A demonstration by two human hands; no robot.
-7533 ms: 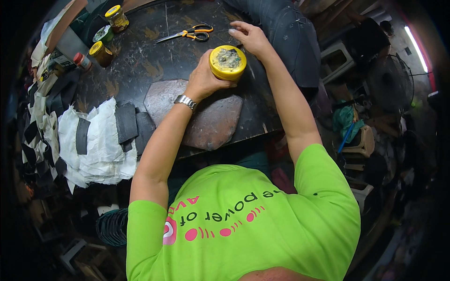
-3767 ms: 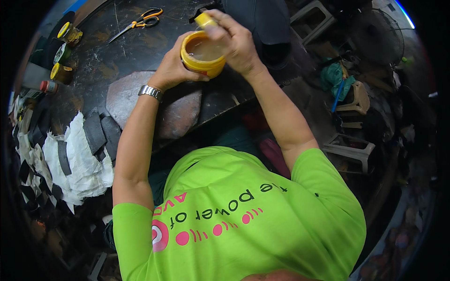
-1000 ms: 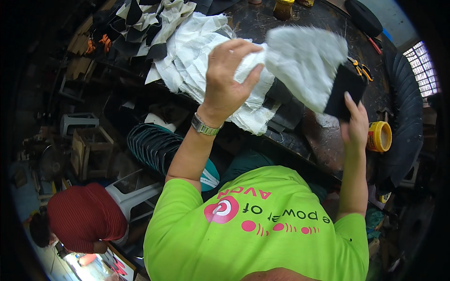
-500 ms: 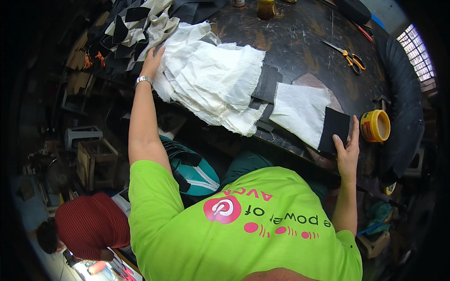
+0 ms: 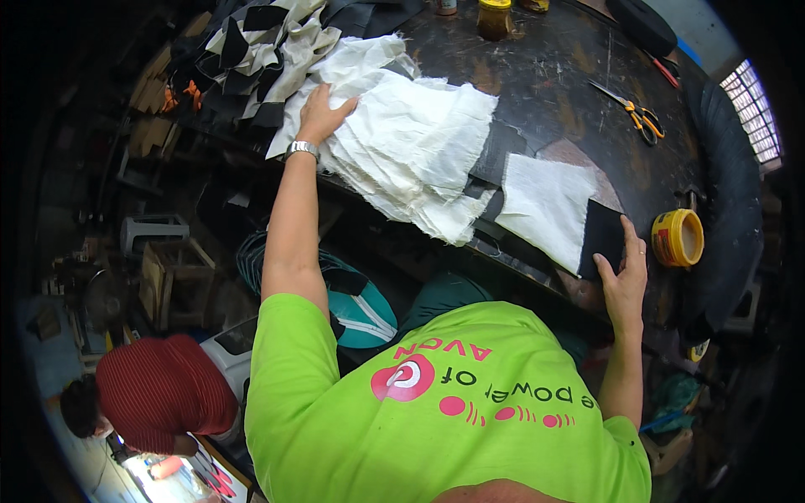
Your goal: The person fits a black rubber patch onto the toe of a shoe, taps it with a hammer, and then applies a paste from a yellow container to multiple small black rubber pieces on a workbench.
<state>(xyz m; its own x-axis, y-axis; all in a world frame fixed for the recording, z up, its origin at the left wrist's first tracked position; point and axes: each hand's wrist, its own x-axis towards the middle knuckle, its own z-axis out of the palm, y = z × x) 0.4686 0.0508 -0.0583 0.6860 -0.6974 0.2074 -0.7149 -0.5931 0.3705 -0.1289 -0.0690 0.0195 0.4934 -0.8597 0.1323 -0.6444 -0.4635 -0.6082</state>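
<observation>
There's the left hand [image 5: 325, 117], thumb and fingers spread apart, resting on the left part of a layered heap of frayed white cloth [image 5: 411, 134]. Over on the right, the right hand [image 5: 622, 272] meets a flat black rectangular piece [image 5: 604, 230], thumb on top; I can't tell whether it's pinching. That piece borders a single white cloth panel [image 5: 545, 199] at the table's near edge. An open yellow plastic tub [image 5: 676, 238] sits just right, orange-and-black-handled scissors [image 5: 644, 124] farther off.
</observation>
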